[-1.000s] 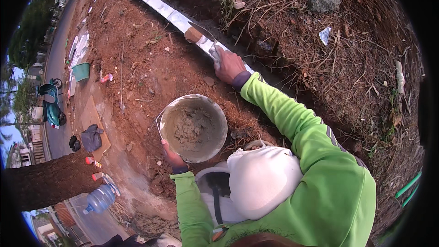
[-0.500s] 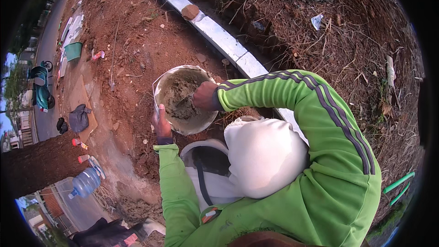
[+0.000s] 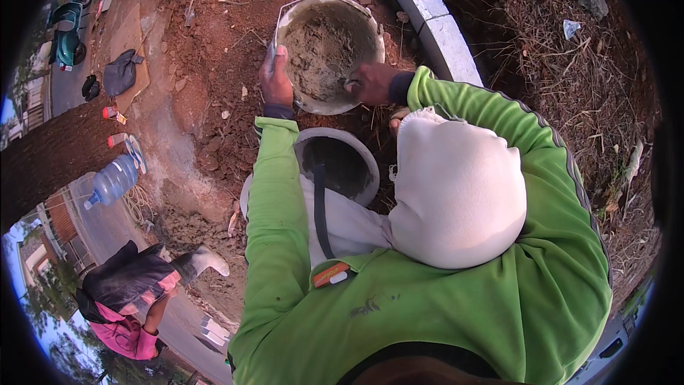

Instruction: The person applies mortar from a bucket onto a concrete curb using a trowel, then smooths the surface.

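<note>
Wet grey mortar (image 3: 322,46) fills much of a pale bucket (image 3: 377,41) standing on the soil in front of me. My left hand (image 3: 276,80) grips the bucket's left side, its thumb up at the rim. At the lower right inside the rim, my right hand (image 3: 372,84) is closed around a trowel (image 3: 351,85); only a small metal part shows, and the rest is hidden by fingers and mortar. Closer to me, a second bucket (image 3: 363,164) with a dark inside stands below the first, beside my bent, pale-trousered knee (image 3: 459,192).
A concrete kerb (image 3: 445,36) runs along the upper right, with dry grass beyond. At left are a tree trunk (image 3: 53,150), a blue water jug (image 3: 114,180), a grey bag (image 3: 122,73) and a parked scooter (image 3: 68,32). Another person (image 3: 132,299) in pink and dark clothes is at lower left.
My view has shifted, so the mortar bucket sits higher and further right in the picture. The second bucket and the other person show more fully. Both hands keep their hold.
</note>
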Demonstrator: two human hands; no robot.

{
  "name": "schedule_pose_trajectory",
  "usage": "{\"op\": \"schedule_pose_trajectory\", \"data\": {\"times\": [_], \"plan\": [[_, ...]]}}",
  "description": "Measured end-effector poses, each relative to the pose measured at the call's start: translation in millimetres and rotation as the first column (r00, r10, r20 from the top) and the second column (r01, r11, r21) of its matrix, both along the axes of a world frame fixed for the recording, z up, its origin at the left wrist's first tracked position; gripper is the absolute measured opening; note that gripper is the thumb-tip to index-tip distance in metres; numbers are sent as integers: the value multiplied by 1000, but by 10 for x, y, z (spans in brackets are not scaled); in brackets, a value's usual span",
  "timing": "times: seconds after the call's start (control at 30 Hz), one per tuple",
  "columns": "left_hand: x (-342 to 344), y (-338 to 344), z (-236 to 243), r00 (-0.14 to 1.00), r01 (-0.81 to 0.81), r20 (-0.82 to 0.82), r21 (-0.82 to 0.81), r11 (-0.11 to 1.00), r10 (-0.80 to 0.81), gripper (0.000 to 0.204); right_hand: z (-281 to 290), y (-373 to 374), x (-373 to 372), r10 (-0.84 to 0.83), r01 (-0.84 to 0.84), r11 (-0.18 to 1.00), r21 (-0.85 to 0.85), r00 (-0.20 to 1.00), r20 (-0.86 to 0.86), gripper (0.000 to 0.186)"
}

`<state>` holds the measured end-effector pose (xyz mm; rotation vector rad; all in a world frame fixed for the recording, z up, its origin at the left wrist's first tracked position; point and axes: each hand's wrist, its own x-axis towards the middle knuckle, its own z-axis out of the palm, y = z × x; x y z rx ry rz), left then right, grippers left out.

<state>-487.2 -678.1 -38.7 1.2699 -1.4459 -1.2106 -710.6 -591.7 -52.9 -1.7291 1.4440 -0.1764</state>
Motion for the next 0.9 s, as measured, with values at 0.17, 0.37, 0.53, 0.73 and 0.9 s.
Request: {"op": "schedule_pose_trajectory", "data": {"times": [0.17,0.37,0.53,0.73,0.9], "plan": [[101,-90,-203,998,-54,-20,50,997,55,61,215,311,-55,-296,201,933,299,901,317,60],[164,-40,-145,963,137,-260,250,959,-70,82,492,491,-384,-455,230,880,417,663,595,55],[114,4,-112,932,156,-361,320,934,-31,82,930,547,-981,-701,575,702,421,454,550,46],[179,-20,-103,983,77,-178,180,981,-44,78,737,467,-1780,-813,759,385,-525,548,197,44],[232,-144,-285,966,41,-259,228,973,21,69,247,844,-1950,-830,679,552,-484,505,-237,51]]}}
